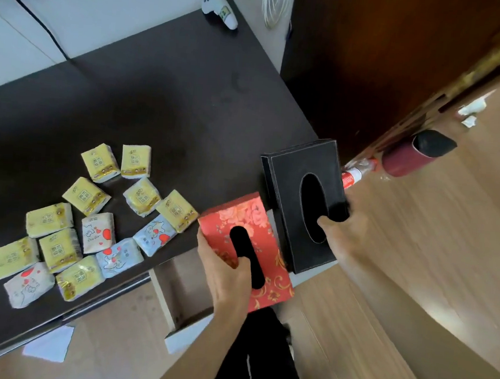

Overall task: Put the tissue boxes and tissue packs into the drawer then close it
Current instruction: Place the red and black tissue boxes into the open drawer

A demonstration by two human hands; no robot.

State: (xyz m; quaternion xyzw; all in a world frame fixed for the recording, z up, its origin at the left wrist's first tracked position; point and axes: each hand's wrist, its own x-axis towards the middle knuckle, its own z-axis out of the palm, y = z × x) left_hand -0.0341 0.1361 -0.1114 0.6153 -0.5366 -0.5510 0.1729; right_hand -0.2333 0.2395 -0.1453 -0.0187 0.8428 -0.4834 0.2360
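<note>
My left hand [224, 272] grips a red floral tissue box [251, 219], thumb in its oval slot, holding it above the open drawer [175, 291]. My right hand [343, 229] grips a black tissue box [292, 168], thumb hooked in its slot, beside the red box over the table's right front corner. Several small tissue packs [84, 221], yellow ones and white or blue ones with red hearts, lie scattered on the dark table [160, 98] to the left. The drawer's pale inside is partly hidden by the red box.
A white game controller [219, 9] lies at the table's far edge, with a cable [34, 20] running behind. A dark wooden door [387, 65] stands to the right. A maroon tube [416, 154] and a bottle [354, 173] lie on the wooden floor. A white paper [48, 344] lies below the table.
</note>
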